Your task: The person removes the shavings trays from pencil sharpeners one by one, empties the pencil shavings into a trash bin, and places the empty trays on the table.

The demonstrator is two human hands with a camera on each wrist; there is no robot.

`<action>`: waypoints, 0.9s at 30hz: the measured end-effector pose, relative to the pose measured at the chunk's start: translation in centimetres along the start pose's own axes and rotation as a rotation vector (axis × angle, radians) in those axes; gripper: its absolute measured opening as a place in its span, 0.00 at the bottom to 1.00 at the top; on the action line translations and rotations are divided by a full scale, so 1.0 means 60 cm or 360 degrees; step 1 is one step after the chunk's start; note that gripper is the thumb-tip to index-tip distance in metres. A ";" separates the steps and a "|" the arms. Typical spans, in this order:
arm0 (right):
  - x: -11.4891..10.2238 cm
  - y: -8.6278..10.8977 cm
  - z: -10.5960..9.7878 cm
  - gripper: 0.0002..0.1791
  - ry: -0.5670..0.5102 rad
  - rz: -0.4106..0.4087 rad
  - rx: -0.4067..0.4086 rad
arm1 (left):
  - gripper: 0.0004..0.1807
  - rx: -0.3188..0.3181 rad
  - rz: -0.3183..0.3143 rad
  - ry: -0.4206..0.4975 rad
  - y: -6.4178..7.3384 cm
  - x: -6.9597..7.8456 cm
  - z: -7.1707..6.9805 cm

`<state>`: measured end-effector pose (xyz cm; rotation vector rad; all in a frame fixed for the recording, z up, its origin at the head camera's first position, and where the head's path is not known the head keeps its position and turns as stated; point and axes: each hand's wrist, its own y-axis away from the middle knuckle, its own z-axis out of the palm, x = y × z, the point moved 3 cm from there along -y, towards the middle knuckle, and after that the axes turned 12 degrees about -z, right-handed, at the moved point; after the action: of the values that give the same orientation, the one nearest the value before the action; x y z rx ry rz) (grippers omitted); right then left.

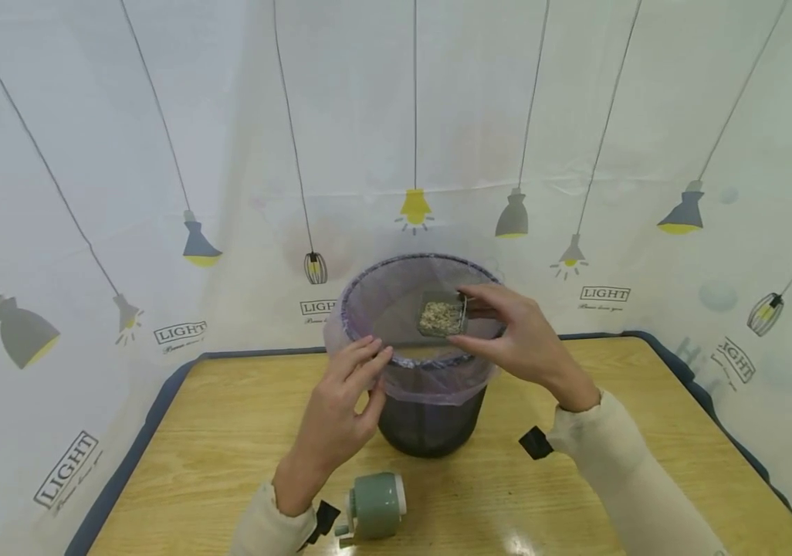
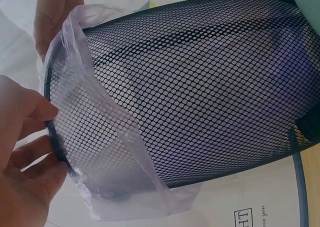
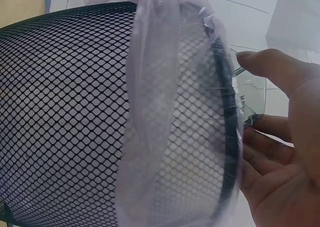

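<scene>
Closest to you there's one green crank pencil sharpener (image 1: pixel 377 506) on the wooden table (image 1: pixel 222 440). Your left hand (image 1: pixel 336 409) is angled up past it, loosely open, fingertips touching the near rim of the one black mesh wastebasket (image 1: pixel 431 431), no firm grip on anything. That basket's got a translucent purple liner (image 1: pixel 438 394) folded over its rim. Your right hand (image 1: pixel 524 336) reaches in from the side, thumb and fingers pinching one small see-through tray (image 1: pixel 439 296) above the basket's mouth, pale shavings (image 1: pixel 440 319) inside. Way back, nine printed lamps on the backdrop (image 1: pixel 361 93).
</scene>
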<state>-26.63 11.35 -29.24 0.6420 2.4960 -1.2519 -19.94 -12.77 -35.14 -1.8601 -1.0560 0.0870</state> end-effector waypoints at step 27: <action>0.012 -0.017 0.023 0.37 0.0147 -0.0101 -0.0052 | 0.09 0.0193 -0.0027 -0.0193 -0.009 0.018 0.008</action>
<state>-27.72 9.89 -29.68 0.6308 2.6255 -1.2273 -19.85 -11.62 -34.58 -1.7535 -1.1241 0.2511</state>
